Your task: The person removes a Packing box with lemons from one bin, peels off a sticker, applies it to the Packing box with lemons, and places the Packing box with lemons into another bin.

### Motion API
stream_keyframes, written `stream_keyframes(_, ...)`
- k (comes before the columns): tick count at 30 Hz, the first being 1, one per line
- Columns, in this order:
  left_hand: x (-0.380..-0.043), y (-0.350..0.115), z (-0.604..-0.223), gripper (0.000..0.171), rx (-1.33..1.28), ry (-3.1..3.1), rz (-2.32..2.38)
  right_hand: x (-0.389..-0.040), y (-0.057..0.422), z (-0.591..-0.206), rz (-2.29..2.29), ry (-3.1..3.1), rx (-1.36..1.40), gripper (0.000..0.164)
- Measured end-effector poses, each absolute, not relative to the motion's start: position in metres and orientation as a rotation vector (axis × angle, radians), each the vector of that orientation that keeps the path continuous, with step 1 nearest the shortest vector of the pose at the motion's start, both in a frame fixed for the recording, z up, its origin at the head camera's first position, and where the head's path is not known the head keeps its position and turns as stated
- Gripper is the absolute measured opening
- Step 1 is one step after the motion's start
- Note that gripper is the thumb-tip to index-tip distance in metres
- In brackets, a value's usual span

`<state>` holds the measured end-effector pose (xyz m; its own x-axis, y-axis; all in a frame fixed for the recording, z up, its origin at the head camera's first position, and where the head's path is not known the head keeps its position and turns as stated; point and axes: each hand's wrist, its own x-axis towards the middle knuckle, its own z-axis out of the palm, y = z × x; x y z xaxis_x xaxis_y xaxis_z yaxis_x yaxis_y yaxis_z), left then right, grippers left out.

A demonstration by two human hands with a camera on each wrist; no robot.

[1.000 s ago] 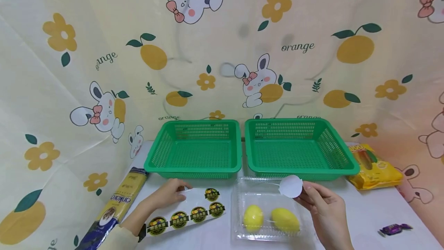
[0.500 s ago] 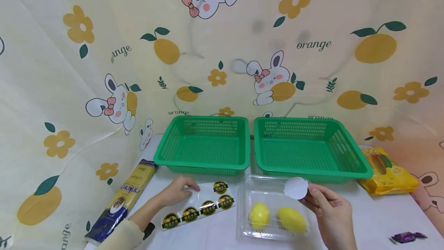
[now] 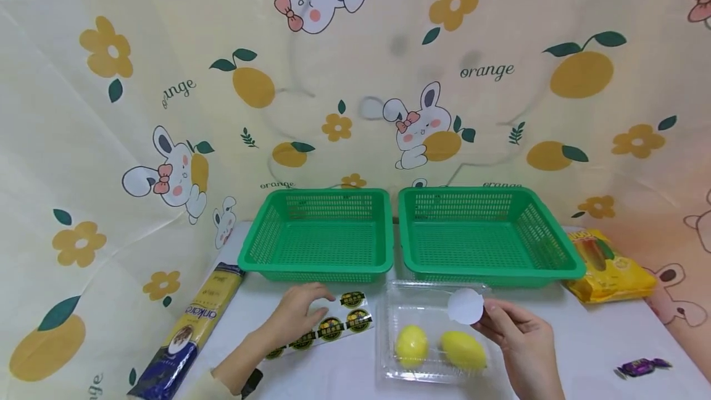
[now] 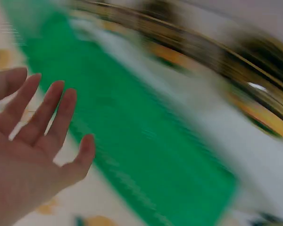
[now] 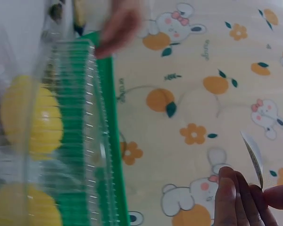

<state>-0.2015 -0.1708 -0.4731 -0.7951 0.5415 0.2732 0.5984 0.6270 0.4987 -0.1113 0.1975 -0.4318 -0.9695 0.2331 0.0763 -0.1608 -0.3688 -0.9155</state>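
In the head view my right hand [image 3: 524, 344] pinches a round sticker [image 3: 465, 306] between thumb and fingers, its white side showing. The sticker [image 5: 254, 157] appears nearly edge-on in the right wrist view. It is held over the right part of a clear plastic clamshell box [image 3: 416, 302]. Two yellow lemons [image 3: 412, 346] lie inside the box, whose lid looks closed. My left hand [image 3: 297, 313] is over a sheet of round black-and-gold stickers [image 3: 331, 328], hiding its left part. In the left wrist view the left hand [image 4: 42, 136] has spread fingers and holds nothing.
Two green plastic baskets [image 3: 322, 267] [image 3: 494, 273] stand side by side behind the box. A long ankara pack [image 3: 191, 326] lies at the left, a yellow pack [image 3: 608, 270] at the right. A purple-wrapped candy [image 3: 642, 367] is near the right edge. A printed curtain [image 3: 355, 66] hangs behind.
My left hand has moved rightward over the sticker sheet from its upper left part, covering more of it. My right hand keeps the sticker over the box. The head view has shifted slightly.
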Motion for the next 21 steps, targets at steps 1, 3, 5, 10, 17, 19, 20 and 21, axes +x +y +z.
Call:
stream_keyframes(1,-0.194,-0.158,-0.464,0.021,-0.977,-2.668,-0.99,-0.111,0.197,-0.433,2.413,-1.621,-0.106,0.025)
stream_keyframes(3,-0.177,-0.128,-0.445,0.018,-1.009,-2.509,-1.182,-0.111,0.195,-0.436,2.4,-1.653,-0.135,0.025)
stream_keyframes(5,-0.159,-0.095,-0.431,0.015,-1.06,-2.342,-1.384,-0.111,0.192,-0.439,2.382,-1.684,-0.157,0.024)
stream_keyframes(10,-0.125,-0.019,-0.417,0.01,-1.071,-2.153,-1.783,-0.109,0.179,-0.439,2.265,-1.768,-0.26,0.016)
stream_keyframes(17,-0.124,0.018,-0.422,0.006,-0.721,-2.121,-1.957,-0.105,0.157,-0.432,1.703,-1.965,-0.408,0.015)
stream_keyframes(19,-0.125,0.02,-0.423,0.007,-0.675,-2.113,-2.005,-0.103,0.153,-0.434,1.564,-1.963,-0.404,0.01)
stream_keyframes(20,-0.125,0.022,-0.424,0.008,-0.65,-2.11,-2.026,-0.103,0.151,-0.436,1.526,-1.932,-0.367,0.008)
stream_keyframes(21,-0.125,0.023,-0.425,0.009,-0.628,-2.102,-2.048,-0.103,0.149,-0.438,1.497,-1.897,-0.314,0.007)
